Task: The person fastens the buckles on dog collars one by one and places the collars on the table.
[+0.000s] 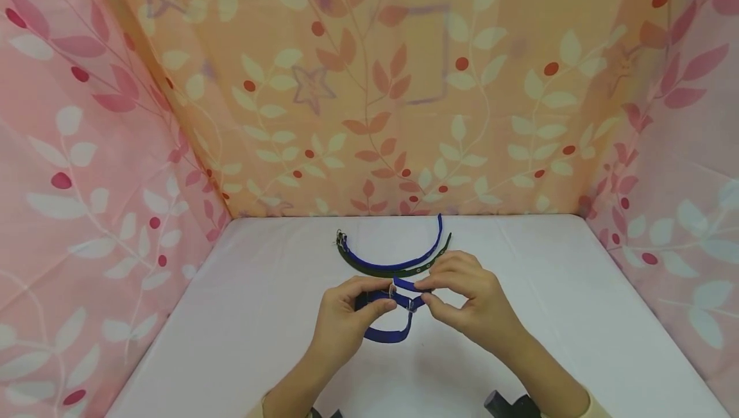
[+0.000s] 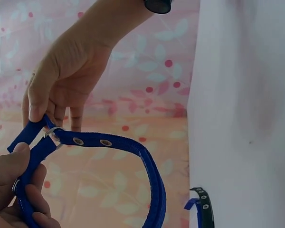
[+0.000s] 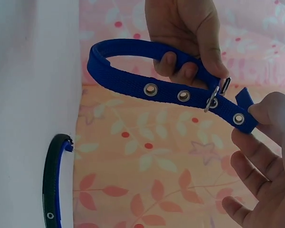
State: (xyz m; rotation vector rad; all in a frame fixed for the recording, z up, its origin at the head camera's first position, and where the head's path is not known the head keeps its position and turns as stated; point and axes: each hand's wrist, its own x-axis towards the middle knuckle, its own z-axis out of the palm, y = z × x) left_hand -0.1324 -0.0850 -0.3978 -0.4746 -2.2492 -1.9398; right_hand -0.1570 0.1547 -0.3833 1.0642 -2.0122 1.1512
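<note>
A blue pet collar (image 1: 387, 336) with metal eyelets is bent into a loop between my two hands, just above the table. My left hand (image 1: 346, 315) holds the buckle side between thumb and fingers. Thumb and index finger of my right hand (image 1: 476, 296) pinch the tip of the strap, where the right wrist view shows an eyelet (image 3: 238, 118). The strap passes through a metal ring (image 3: 211, 99), and a short blue end (image 3: 245, 99) sticks up by the right thumb. Part of the buckle is hidden by the left fingers.
Beyond the hands, a dark green collar (image 1: 378, 272) and another blue collar (image 1: 437, 242) lie curved together on the white table (image 1: 260, 264). Patterned cloth walls (image 1: 369, 149) enclose the back and both sides. Black devices (image 1: 510, 405) sit at the wrists.
</note>
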